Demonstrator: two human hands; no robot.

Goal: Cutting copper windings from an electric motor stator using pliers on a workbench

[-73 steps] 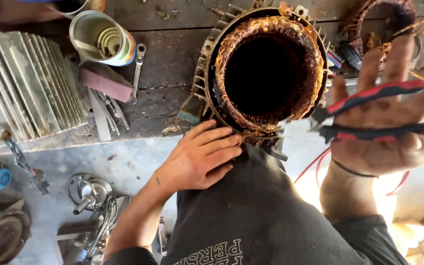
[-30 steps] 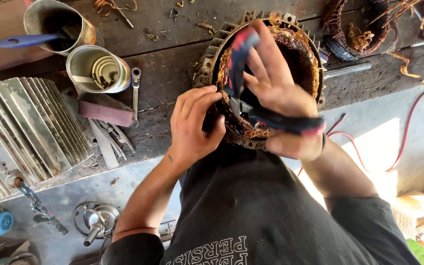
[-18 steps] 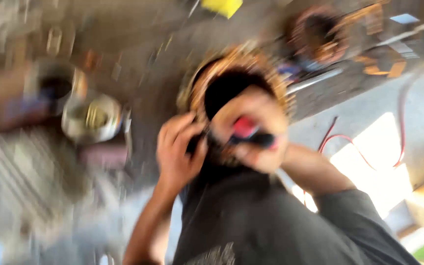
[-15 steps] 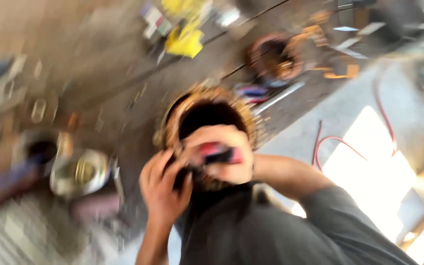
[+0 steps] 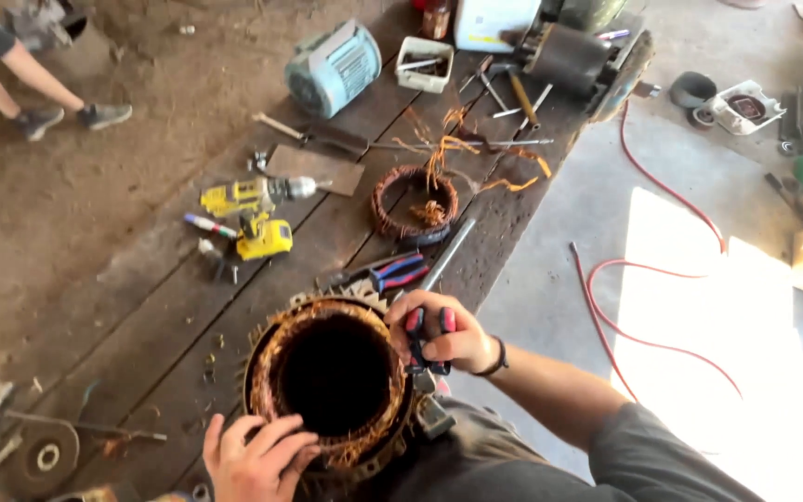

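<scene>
Now, right hand (image 5: 439, 336) clenched around red-handled cutters (image 5: 427, 327) at stator (image 5: 332, 386) rim, left hand (image 5: 257, 455) gripping its near edge.

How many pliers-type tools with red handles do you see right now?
2. One pair of red-handled cutters is gripped in the right hand at the stator's rim; red-and-blue pliers lie on the wooden bench just beyond. Clutter may hide others.
</scene>
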